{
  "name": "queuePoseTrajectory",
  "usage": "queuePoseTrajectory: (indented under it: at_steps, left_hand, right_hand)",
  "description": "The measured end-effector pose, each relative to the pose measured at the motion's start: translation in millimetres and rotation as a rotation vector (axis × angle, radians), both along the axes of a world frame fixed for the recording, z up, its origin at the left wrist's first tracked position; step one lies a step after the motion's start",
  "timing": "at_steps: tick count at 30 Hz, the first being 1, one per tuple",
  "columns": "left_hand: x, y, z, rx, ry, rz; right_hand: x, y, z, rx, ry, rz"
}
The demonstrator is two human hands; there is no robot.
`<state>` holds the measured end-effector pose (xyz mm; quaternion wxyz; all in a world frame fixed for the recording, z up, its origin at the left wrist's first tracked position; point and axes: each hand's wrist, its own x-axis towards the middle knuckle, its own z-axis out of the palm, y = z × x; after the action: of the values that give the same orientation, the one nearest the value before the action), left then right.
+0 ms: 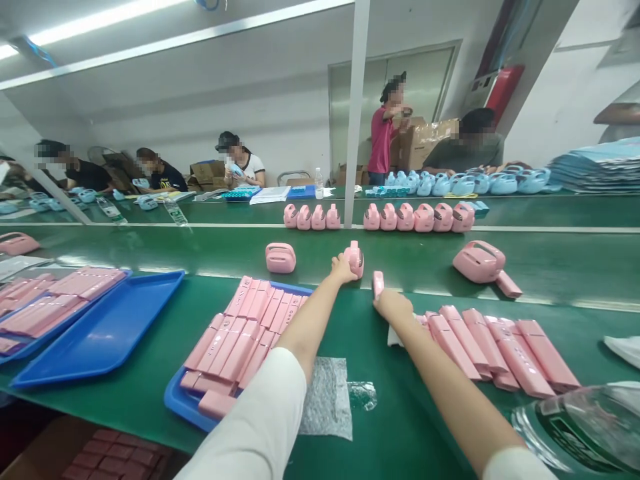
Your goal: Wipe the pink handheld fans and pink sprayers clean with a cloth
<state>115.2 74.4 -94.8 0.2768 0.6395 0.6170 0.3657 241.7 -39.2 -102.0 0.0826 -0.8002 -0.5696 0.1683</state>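
My left hand is stretched out to the belt, its fingers closed on the side of a pink housing with a loop handle, seen edge-on. My right hand grips the lower end of a small pink bar-shaped part, held upright a little right of that housing. The two pieces are apart. Another pink handled housing sits to the left on the belt. Farther right, a larger-looking pink housing has a pink bar lying against it. Fingertips of both hands are partly hidden.
Pink bars fill a blue tray under my left arm. Loose pink bars lie right of my right arm. An overturned-looking blue tray is at left. A large clear bottle stands near right. Co-workers sit across the belt.
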Motion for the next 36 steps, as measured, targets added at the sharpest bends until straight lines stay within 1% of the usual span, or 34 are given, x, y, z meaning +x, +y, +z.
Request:
queuePoseTrajectory:
  at_steps: [2, 4, 6, 8, 9, 10, 12, 15, 18, 21, 23, 24, 26, 28, 31, 33, 36]
  left_hand:
    - [-26.9, 10.9, 18.3, 0.049, 0.005, -0.003]
    - [-62.5, 21.0, 37.3, 0.144, -0.012, -0.005]
    - [-99.4, 27.6, 53.0, 0.25, -0.038, -0.032]
    - [-128.9, 30.4, 62.7, 0.339, -0.056, -0.097]
    - [-138.9, 30.6, 65.2, 0.373, -0.058, -0.138]
    - [-145.5, 30.3, 66.4, 0.398, -0.053, -0.175]
    - [-149.7, 28.1, 66.0, 0.414, -0.018, -0.225]
    - [-143.8, 21.6, 64.9, 0.383, 0.084, -0.251]
    - [-137.6, 8.4, 70.4, 0.342, 0.209, -0.3]
    - [-132.4, -18.7, 80.2, 0.305, 0.336, -0.391]
    - [-126.0, -46.9, 83.2, 0.289, 0.398, -0.48]
    - [-121.6, -63.9, 82.4, 0.281, 0.419, -0.535]
    - [-112.1, -101.7, 75.6, 0.252, 0.444, -0.648]
    - [-104.1, -141.4, 64.1, 0.204, 0.45, -0.745]
    - [-100.3, -193.1, 47.3, 0.118, 0.418, -0.809]
    - [-103.8, -217.3, 40.6, 0.144, 0.386, -0.832]
    - [-114.0, -240.1, 36.0, 0.269, 0.367, -0.849]
  right_hand:
    - [-0.3, 24.1, 3.6, 0.004, 0.098, -0.028]
    - [0.7, 34.6, 4.0, 0.035, 0.222, -0.035]
    - [2.5, 29.5, 1.9, 0.08, 0.365, -0.033]
    - [4.7, 11.8, -1.3, 0.096, 0.526, -0.042]
    - [5.9, 0.1, -2.7, 0.086, 0.614, -0.046]
    - [7.3, -12.7, -3.8, 0.068, 0.704, -0.05]
    - [10.9, -38.6, -4.7, 0.029, 0.875, -0.061]
    - [19.7, -72.6, -2.5, 0.009, 1.07, -0.107]
    - [29.7, -96.3, 1.4, 0.038, 1.212, -0.173]
    - [32.6, -109.5, 0.7, 0.142, 1.397, -0.22]
    - [27.7, -113.7, -5.2, 0.241, 1.524, -0.27]
    - [23.7, -114.8, -9.6, 0.278, 1.578, -0.305]
    - [14.8, -115.3, -20.0, 0.312, 1.669, -0.381]
    - [8.2, -114.1, -29.8, 0.312, 1.748, -0.446]
    - [6.7, -110.9, -38.7, 0.352, 1.845, -0.52]
    - [8.4, -109.4, -40.4, 0.402, 1.896, -0.545]
    - [7.0, -110.0, -39.4, 0.423, 1.95, -0.54]
